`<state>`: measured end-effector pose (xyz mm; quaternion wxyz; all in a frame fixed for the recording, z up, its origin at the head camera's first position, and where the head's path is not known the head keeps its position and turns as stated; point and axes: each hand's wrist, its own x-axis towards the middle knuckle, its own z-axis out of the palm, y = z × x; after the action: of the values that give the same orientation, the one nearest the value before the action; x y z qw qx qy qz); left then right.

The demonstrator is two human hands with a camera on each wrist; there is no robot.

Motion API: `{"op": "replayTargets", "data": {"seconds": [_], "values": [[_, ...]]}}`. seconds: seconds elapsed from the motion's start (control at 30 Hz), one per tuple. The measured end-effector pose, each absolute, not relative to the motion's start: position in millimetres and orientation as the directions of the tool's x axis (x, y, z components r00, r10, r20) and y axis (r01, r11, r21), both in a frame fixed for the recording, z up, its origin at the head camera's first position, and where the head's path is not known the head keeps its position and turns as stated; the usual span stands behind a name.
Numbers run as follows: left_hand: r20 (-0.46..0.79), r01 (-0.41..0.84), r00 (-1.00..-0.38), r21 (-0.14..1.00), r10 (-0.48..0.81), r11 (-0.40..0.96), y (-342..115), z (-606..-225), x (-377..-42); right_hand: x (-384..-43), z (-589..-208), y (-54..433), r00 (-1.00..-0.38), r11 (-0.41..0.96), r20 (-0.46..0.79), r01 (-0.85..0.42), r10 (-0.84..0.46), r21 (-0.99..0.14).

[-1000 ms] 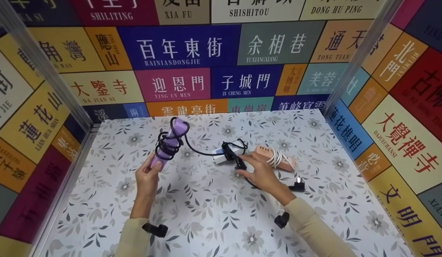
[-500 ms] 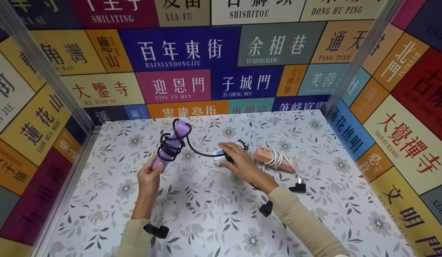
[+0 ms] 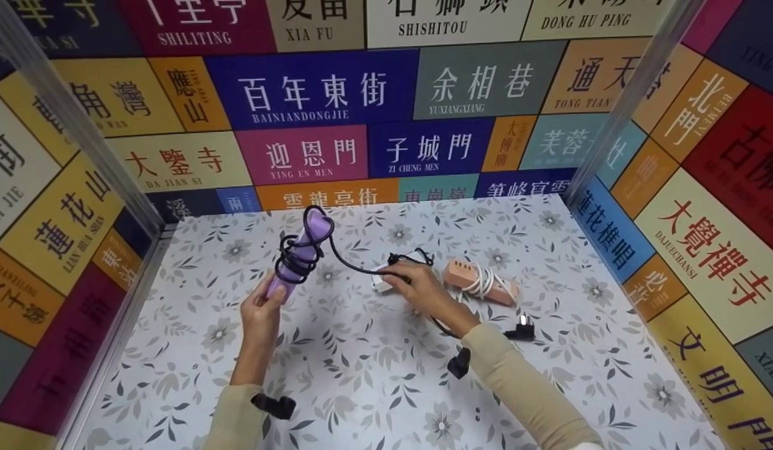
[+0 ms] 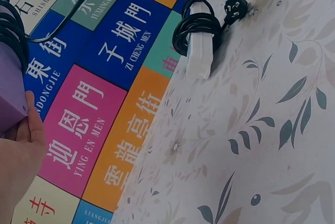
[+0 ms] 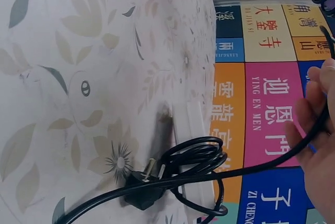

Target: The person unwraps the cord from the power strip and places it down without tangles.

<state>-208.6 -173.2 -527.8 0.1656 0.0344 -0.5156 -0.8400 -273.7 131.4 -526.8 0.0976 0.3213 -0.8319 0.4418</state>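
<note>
A purple power strip (image 3: pixel 297 261) with a black cord (image 3: pixel 355 267) coiled several times around it is held up in my left hand (image 3: pixel 262 304), gripped by its lower end. From its top the cord runs across to my right hand (image 3: pixel 417 284), whose fingers pinch it. Past that hand the cord trails to a black plug (image 3: pixel 522 327) on the table. Behind and below the right hand lies a white power strip (image 4: pixel 200 59) wrapped in its own black cord, partly hidden in the head view. Its plug (image 5: pixel 144 190) shows in the right wrist view.
A peach power strip (image 3: pixel 464 276) bound with white cord (image 3: pixel 483 281) lies just right of the right hand. The table (image 3: pixel 336 387) has a floral cover. Panels with printed place names (image 3: pixel 311 87) stand at the back and both sides.
My right hand has moved left from beside the white strip's plug, spread over the cord, and now pinches it. The left hand with the purple power strip has hardly moved.
</note>
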Motion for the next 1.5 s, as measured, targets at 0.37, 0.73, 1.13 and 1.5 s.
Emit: {"op": "replayTargets", "data": {"seconds": [0.37, 0.73, 1.13, 1.5], "values": [[0.097, 0.187, -0.958, 0.926, -0.27, -0.329, -167.9, -531.7, -209.1, -272.9, -500.1, 138.9, -0.792, 0.449, 0.492, -0.611, -0.362, -0.652], [0.075, 0.187, -0.951, 0.912, -0.3, -0.365, -177.4, -527.4, -209.6, -249.0, -501.6, 148.6, -0.564, 0.391, 0.784, -0.804, -0.26, -0.448], [0.073, 0.224, -0.942, 0.864, -0.329, -0.451, -189.7, -518.5, -214.8, -214.6, -505.1, 177.5, -0.414, 0.362, 0.854, -0.884, -0.316, -0.295], [0.135, 0.296, -0.933, 0.815, -0.333, -0.499, -196.0, -501.1, -216.0, -193.0, -528.8, 215.0, -0.403, 0.225, 0.758, -0.915, -0.513, -0.334]]}}
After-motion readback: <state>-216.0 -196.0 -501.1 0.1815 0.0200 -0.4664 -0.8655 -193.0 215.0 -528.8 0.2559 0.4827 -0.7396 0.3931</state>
